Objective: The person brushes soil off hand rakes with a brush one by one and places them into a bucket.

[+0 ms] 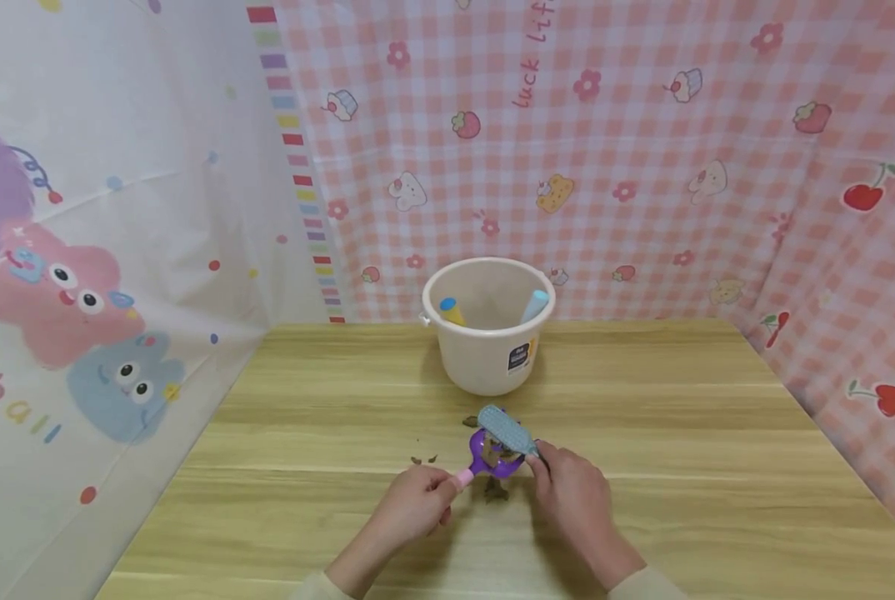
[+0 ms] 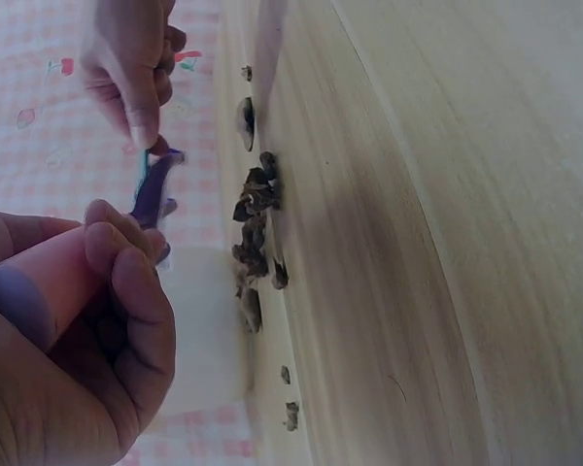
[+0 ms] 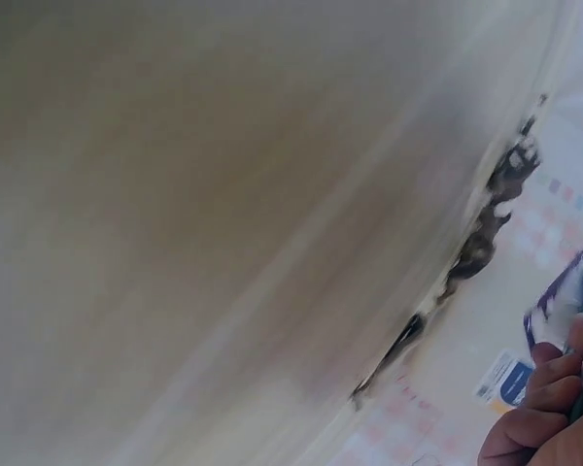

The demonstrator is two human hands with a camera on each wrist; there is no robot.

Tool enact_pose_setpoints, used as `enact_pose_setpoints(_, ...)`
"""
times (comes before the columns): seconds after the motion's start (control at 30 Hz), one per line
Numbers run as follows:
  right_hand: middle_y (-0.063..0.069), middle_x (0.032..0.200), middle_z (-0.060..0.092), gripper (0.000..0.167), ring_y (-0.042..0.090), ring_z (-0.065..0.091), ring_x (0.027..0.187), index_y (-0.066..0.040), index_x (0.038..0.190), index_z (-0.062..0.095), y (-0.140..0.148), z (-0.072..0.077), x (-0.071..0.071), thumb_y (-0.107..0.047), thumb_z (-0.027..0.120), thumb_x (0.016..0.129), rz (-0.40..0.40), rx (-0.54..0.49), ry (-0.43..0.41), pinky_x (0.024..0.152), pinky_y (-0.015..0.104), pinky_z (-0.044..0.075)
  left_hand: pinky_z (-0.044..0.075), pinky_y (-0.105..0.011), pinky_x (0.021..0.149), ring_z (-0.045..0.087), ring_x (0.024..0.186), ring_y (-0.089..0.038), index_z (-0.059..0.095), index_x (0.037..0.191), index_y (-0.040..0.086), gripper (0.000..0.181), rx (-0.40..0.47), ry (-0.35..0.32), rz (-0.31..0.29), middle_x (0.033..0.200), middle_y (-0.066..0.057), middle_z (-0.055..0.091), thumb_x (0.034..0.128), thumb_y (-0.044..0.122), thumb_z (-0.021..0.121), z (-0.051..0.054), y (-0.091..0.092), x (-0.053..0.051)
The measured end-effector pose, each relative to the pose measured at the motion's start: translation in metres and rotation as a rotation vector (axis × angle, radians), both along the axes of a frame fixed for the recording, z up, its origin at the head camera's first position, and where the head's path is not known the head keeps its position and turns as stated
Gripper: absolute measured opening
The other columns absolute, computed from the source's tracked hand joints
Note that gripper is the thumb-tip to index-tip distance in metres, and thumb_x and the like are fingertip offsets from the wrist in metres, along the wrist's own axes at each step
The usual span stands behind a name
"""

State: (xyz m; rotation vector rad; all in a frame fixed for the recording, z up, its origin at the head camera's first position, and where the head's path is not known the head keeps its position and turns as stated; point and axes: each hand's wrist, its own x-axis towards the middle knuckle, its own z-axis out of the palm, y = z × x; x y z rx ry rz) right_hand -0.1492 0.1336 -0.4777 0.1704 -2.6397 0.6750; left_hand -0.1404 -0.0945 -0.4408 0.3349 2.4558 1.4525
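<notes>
My left hand (image 1: pixel 416 506) grips the pink handle (image 2: pixel 53 277) of a purple toy shovel (image 1: pixel 477 451), held above the table. My right hand (image 1: pixel 578 500) holds a tool with a flat, light blue textured head (image 1: pixel 506 428) by its handle. That blue head lies over the far edge of the shovel. Brown pieces show within the shovel's outline; whether they lie in it or show through gaps I cannot tell. Beneath, dark, crinkled brown scraps (image 2: pixel 255 199) are scattered on the wood-grain table (image 2: pixel 398 243).
Behind the hands stands a cream bucket (image 1: pixel 485 362) with a yellow-and-blue handle (image 1: pixel 452 312) and a light blue one (image 1: pixel 535 306) sticking up inside. Small brown bits (image 1: pixel 417 460) lie left of the shovel. Patterned cloths (image 1: pixel 605 150) hang around the table.
</notes>
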Motion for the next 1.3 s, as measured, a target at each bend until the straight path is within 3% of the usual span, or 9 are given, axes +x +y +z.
enact_pose_setpoints(0.23,0.008,0.081,0.071,0.018,0.032,0.068,0.07,-0.01,0.106,0.074,0.005,0.001,-0.003,-0.021,0.07,0.093,0.01,-0.03,0.011,0.057,0.047,0.052,0.032,-0.019,0.041,0.043,0.043,-0.009,0.072,0.095,-0.001,0.03,0.004,-0.015,-0.003,0.058,-0.004,0.059,0.0998,0.024,0.056,-0.001,-0.003,-0.003)
enact_pose_setpoints(0.37,0.007,0.083,0.072,0.021,0.029,0.068,0.072,-0.009,0.108,0.074,0.002,0.006,0.001,-0.02,0.072,0.091,0.078,-0.059,0.062,0.06,0.045,0.054,0.034,-0.019,0.041,0.043,0.043,-0.009,0.071,0.1,-0.003,0.029,0.015,-0.009,0.008,0.057,-0.002,0.057,0.0994,0.022,0.056,-0.002,-0.005,-0.005)
enact_pose_setpoints(0.47,0.006,0.08,0.07,0.02,0.026,0.066,0.067,-0.009,0.107,0.075,0.0,0.008,0.004,-0.02,0.072,0.091,0.131,-0.047,0.055,0.056,0.041,0.052,0.034,-0.019,0.041,0.043,0.043,-0.008,0.071,0.101,-0.004,0.029,0.018,0.01,0.007,0.056,-0.001,0.056,0.0991,0.021,0.056,-0.002,-0.007,-0.006)
enact_pose_setpoints(0.8,0.008,0.078,0.07,0.014,0.031,0.066,0.064,-0.012,0.102,0.074,0.009,0.005,0.004,-0.021,0.071,0.092,-0.006,0.012,-0.024,0.049,0.042,0.049,0.033,-0.018,0.04,0.044,0.043,-0.008,0.071,0.101,-0.004,0.028,0.029,-0.026,-0.016,0.057,-0.002,0.057,0.099,0.021,0.057,-0.004,-0.005,-0.004)
enact_pose_setpoints(0.93,0.006,0.075,0.068,0.015,0.028,0.065,0.063,-0.011,0.102,0.074,0.008,0.007,0.005,-0.02,0.072,0.091,0.009,-0.017,0.033,0.05,0.041,0.049,0.034,-0.018,0.04,0.044,0.044,-0.008,0.071,0.099,-0.004,0.028,0.033,-0.032,-0.014,0.057,-0.002,0.057,0.099,0.019,0.056,-0.004,-0.005,-0.005)
enact_pose_setpoints(1.07,0.008,0.083,0.071,0.022,0.028,0.067,0.069,-0.007,0.108,0.074,0.003,0.011,0.006,-0.019,0.074,0.089,0.087,-0.035,0.086,0.057,0.043,0.053,0.034,-0.018,0.04,0.043,0.044,-0.009,0.069,0.093,-0.004,0.027,0.038,-0.029,-0.003,0.057,-0.002,0.056,0.0988,0.019,0.055,-0.002,-0.006,-0.004)
enact_pose_setpoints(1.17,0.009,0.085,0.072,0.024,0.027,0.066,0.069,-0.008,0.11,0.074,-0.001,0.013,0.008,-0.019,0.074,0.089,0.129,-0.013,0.043,0.057,0.043,0.053,0.033,-0.018,0.04,0.042,0.043,-0.008,0.068,0.087,-0.002,0.027,0.036,-0.013,-0.004,0.057,-0.001,0.055,0.0987,0.018,0.055,0.0,-0.008,-0.004)
enact_pose_setpoints(1.3,0.008,0.08,0.069,0.021,0.027,0.064,0.064,-0.011,0.108,0.074,-0.003,0.011,0.009,-0.022,0.073,0.09,0.087,0.026,-0.002,0.05,0.041,0.05,0.032,-0.018,0.04,0.043,0.043,-0.008,0.069,0.089,-0.002,0.027,0.024,0.013,-0.012,0.056,0.0,0.055,0.0989,0.02,0.056,0.001,-0.008,-0.003)
